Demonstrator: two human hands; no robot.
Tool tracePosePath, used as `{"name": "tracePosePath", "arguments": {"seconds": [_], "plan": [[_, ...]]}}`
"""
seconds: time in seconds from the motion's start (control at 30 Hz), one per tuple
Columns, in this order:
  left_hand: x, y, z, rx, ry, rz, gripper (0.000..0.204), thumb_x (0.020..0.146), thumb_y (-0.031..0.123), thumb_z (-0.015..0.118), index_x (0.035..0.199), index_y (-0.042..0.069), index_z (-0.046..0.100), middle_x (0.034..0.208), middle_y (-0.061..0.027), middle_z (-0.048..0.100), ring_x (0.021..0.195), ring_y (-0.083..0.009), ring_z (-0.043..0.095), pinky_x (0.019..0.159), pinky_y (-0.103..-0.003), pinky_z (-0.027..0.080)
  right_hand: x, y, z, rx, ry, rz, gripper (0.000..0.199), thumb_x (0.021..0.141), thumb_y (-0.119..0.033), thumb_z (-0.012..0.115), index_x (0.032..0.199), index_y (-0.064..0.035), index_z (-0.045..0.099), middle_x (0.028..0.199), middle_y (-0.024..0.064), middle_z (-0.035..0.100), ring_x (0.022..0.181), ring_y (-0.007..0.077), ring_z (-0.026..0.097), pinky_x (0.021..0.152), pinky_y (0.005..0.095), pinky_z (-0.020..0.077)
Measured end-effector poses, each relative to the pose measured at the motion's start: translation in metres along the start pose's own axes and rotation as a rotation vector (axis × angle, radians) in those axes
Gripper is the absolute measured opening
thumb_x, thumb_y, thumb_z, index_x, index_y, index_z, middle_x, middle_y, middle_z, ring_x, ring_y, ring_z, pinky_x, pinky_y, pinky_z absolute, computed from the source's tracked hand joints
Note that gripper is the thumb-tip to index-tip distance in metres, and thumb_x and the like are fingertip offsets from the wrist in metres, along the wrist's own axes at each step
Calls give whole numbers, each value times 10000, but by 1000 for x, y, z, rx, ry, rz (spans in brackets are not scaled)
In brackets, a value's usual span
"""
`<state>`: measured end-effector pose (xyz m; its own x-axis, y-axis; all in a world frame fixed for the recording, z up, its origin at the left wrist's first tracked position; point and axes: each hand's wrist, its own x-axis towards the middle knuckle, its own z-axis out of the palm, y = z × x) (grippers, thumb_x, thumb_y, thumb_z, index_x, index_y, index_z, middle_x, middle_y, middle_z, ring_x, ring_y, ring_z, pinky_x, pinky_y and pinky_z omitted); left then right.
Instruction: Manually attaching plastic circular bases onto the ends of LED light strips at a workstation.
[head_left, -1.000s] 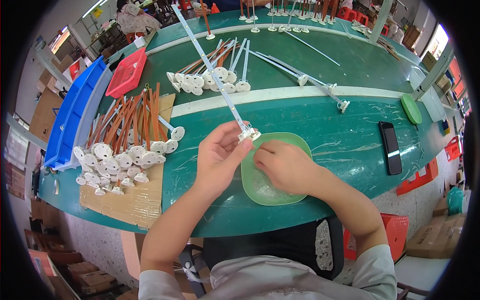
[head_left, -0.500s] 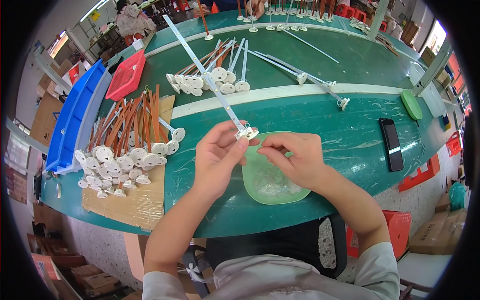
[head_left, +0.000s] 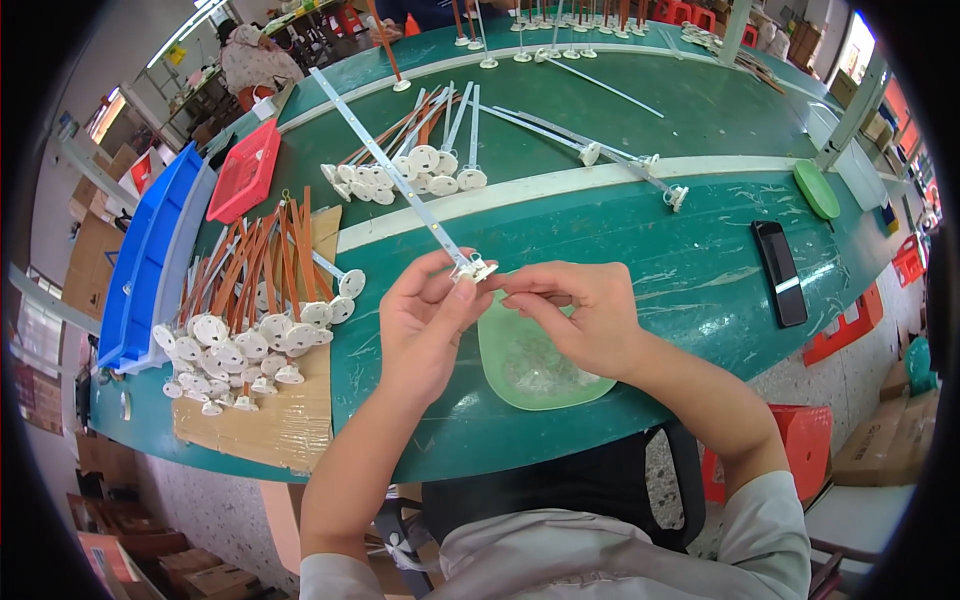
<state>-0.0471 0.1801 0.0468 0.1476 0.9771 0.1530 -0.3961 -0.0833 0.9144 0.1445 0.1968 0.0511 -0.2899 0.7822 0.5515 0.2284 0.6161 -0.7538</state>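
My left hand [head_left: 420, 330] is closed on the lower end of a long, narrow metal LED strip [head_left: 385, 165], which slants up and away to the left. At that end sits a small white cap [head_left: 474, 270], held between thumb and fingers. Close beside the cap, my right hand [head_left: 585, 315] has thumb and forefinger pinched together; whatever they hold is too small to make out. Beneath the right hand rests a light green bowl [head_left: 490, 365] with a heap of tiny clear pieces in it.
Brown and metal strips with white discs [head_left: 230, 350] are heaped on cardboard [head_left: 305, 425] at left, more [head_left: 405, 175] lying farther back. Beyond stand a blue bin [head_left: 150, 260] and a red basket [head_left: 245, 170]. At right are a phone [head_left: 779, 272] and a green dish [head_left: 817, 190].
My right hand has moved up from over the bowl to the white cap, its pinch still closed. The whole view has shifted slightly; my left hand keeps its hold on the strip.
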Motion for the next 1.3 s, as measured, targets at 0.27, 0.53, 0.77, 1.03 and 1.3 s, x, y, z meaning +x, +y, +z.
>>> {"name": "tracePosePath", "arguments": {"seconds": [0.27,0.53,0.77,1.03,1.3], "plan": [[1,-2,1,-87,-53,4,313,978,65,578,1273,-27,524,1158,-177,675,1130,-312,644,1011,-398,513,-2,1,-2,121,46,143,114,824,-15,753,898,27,677,864,116,739,776,146,726,712,262,594],[2,-5,-1,-73,-68,20,344,993,132,571,1277,-50,504,1213,-250,619,1146,-349,630,1012,-357,524,-3,0,1,111,92,122,106,834,-31,738,902,21,676,838,107,731,757,143,721,698,267,589],[0,-4,0,-34,-37,34,336,990,118,571,1273,-51,505,1220,-227,618,1157,-346,623,1030,-375,506,-4,3,-2,55,-24,147,114,860,-52,704,939,30,695,856,121,735,765,144,720,691,272,591],[0,-4,-1,-11,-71,44,354,983,114,581,1287,-45,492,1235,-225,610,1168,-339,617,1031,-365,504,-5,7,-1,39,-32,115,71,841,-32,681,892,13,697,824,110,728,719,161,721,638,266,582],[0,-4,0,-59,-91,22,350,986,116,576,1291,-36,495,1249,-227,602,1166,-321,618,1021,-352,513,-5,5,-1,-48,41,-15,53,800,-14,694,853,-9,695,774,93,717,634,142,691,506,248,527]]}}
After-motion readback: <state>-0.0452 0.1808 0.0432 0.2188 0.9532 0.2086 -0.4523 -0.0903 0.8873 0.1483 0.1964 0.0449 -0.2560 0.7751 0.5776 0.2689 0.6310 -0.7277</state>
